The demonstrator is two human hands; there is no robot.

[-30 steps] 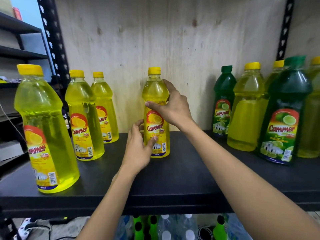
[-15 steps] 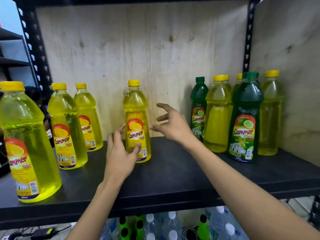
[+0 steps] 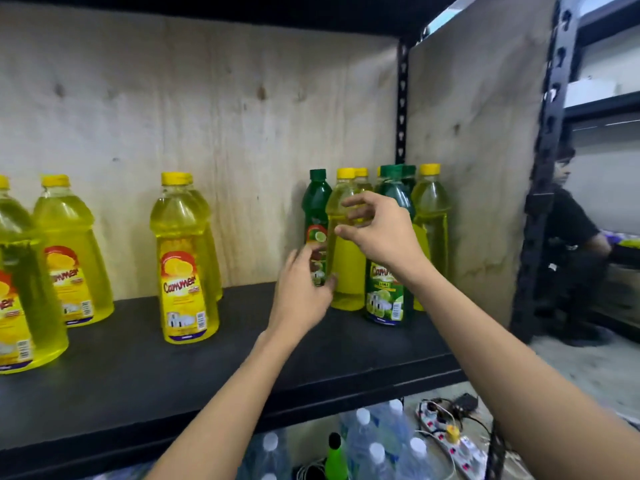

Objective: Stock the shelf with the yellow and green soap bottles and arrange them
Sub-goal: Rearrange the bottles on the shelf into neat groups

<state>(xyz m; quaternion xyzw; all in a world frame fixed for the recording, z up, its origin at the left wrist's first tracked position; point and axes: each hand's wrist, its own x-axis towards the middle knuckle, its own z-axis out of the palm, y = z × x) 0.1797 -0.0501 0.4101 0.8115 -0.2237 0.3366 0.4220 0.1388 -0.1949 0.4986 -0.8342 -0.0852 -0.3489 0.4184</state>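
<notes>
Reaching both hands toward unlabelled-side yellow bottle point(image 3: 346, 265): right hand point(image 3: 381, 230) half-open at its shoulder, left hand point(image 3: 304, 289) open beside its base, apparently not yet gripping; probably for turning label outward.

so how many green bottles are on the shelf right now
3 that show, all in the right-hand cluster: the rear green bottle behind the left hand, the front green bottle with its label facing out, and a third green bottle behind it, mostly hidden. More may be hidden.

Black shelf point(image 3: 145, 368) — yellow bottles point(image 3: 185, 268), green bottles point(image 3: 388, 289) upright.
</notes>
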